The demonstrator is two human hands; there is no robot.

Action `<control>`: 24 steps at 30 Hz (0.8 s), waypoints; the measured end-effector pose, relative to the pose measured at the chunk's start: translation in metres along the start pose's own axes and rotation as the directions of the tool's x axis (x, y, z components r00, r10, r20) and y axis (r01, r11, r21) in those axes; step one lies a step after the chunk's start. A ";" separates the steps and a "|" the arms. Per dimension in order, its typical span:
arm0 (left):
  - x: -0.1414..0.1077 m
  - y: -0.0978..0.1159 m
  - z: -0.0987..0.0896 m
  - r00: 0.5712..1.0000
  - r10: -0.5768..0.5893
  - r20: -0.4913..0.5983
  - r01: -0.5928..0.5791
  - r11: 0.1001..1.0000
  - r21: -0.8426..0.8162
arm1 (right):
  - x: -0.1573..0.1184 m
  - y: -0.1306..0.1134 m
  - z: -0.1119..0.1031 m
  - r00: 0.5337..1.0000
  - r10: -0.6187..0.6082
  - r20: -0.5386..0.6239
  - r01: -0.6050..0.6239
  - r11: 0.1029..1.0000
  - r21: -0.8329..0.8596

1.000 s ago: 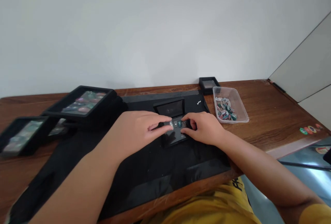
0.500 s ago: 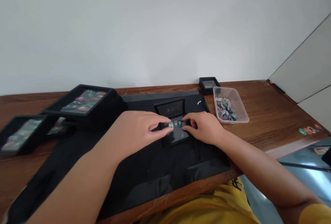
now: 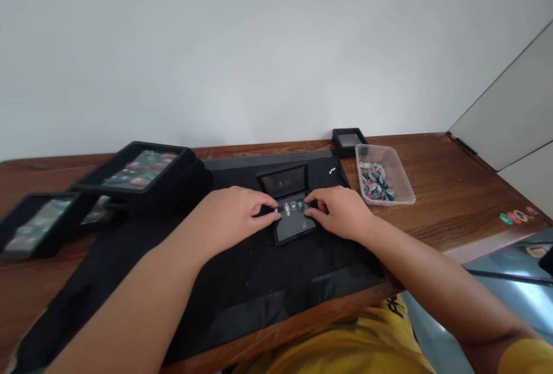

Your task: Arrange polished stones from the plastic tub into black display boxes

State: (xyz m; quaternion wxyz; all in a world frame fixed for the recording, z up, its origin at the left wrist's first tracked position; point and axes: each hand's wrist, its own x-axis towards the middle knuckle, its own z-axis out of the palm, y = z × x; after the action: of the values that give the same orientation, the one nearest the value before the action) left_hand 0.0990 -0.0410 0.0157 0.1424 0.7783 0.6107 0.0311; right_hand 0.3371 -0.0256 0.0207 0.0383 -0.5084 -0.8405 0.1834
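Observation:
On the black mat [image 3: 242, 282] an open black display frame [image 3: 298, 231] lies with its lid half [image 3: 284, 182] tilted up at the back. Small polished stones [image 3: 294, 206] stand in a row across its clear film. At the row's left end, my left hand [image 3: 235, 212] pinches a small shiny stone [image 3: 276, 210], mostly hidden by the fingertips. My right hand [image 3: 339, 211] has its thumb and forefinger closed in around the right end of the row, near a teal stone [image 3: 300, 206]. What lies between those fingertips is too small to make out.
Black frames filled with stones [image 3: 140, 169] are stacked at the left, with another filled frame [image 3: 37, 224] beside them. A clear plastic tub [image 3: 401, 181] of loose stones stands at the right, in front of a small black frame [image 3: 349, 140]. Round stickers [image 3: 518, 217] mark the table's right end.
My left hand has shifted slightly left along the row, uncovering a shiny stone that was between its fingertips. My right hand has stayed in place.

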 end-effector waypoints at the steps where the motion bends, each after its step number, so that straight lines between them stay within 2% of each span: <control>1: 0.000 0.001 0.000 1.000 0.002 -0.001 -0.002 1.000 0.000 | 0.000 0.000 0.000 1.000 -0.001 0.001 0.001 1.000 -0.009; 9: 0.001 0.004 -0.002 1.000 -0.002 0.014 0.002 0.999 0.035 | 0.001 -0.002 0.000 1.000 0.012 0.012 -0.011 0.998 -0.068; 19: 0.001 0.005 0.000 0.999 -0.027 -0.029 0.028 0.999 0.041 | 0.001 -0.004 0.000 0.999 0.023 0.028 -0.020 0.996 -0.088; 24: 0.000 0.008 0.001 0.999 0.001 -0.045 0.001 0.999 0.036 | 0.002 -0.002 0.001 1.000 0.018 -0.008 -0.019 0.997 -0.077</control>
State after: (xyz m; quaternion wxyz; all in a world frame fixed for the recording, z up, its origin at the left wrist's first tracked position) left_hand 0.1062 -0.0432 0.0173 0.1145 0.7798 0.6143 0.0376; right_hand 0.3340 -0.0253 0.0200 0.0200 -0.5179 -0.8421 0.1490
